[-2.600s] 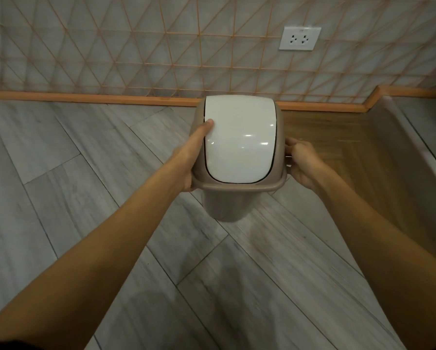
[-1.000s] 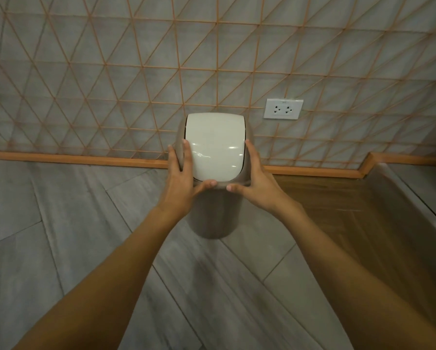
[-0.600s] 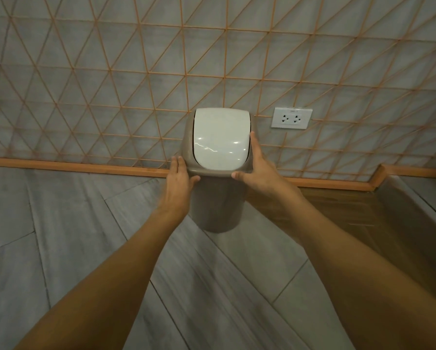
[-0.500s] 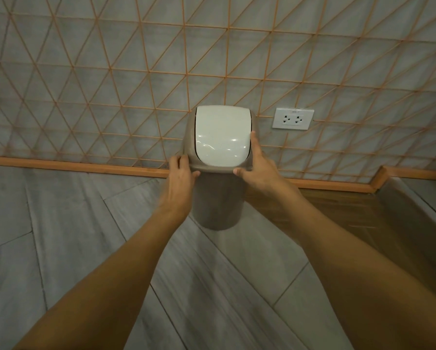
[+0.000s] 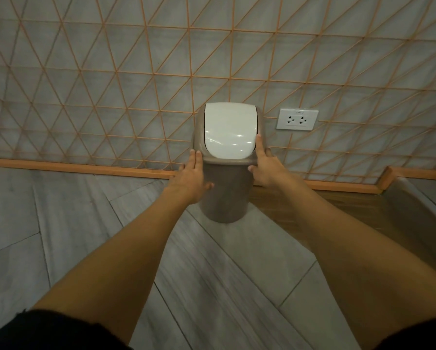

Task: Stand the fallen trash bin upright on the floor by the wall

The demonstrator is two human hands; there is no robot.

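Note:
The trash bin (image 5: 225, 198) stands upright on the grey plank floor, close against the tiled wall. It has a taupe body and a white swing lid (image 5: 229, 132). My left hand (image 5: 190, 180) lies flat against the bin's left side, fingers straight, fingertips at the rim. My right hand (image 5: 266, 168) rests at the right side, index finger stretched up along the lid's edge and thumb under the rim. Neither hand is closed around the bin.
A white double wall socket (image 5: 297, 119) sits just right of the bin. An orange skirting board (image 5: 72, 168) runs along the wall's foot. Brown wooden flooring (image 5: 338, 208) and a raised grey ledge (image 5: 419, 210) lie to the right.
The bin has gone from held in front of me to standing by the wall. My fingers have straightened and loosened from its rim.

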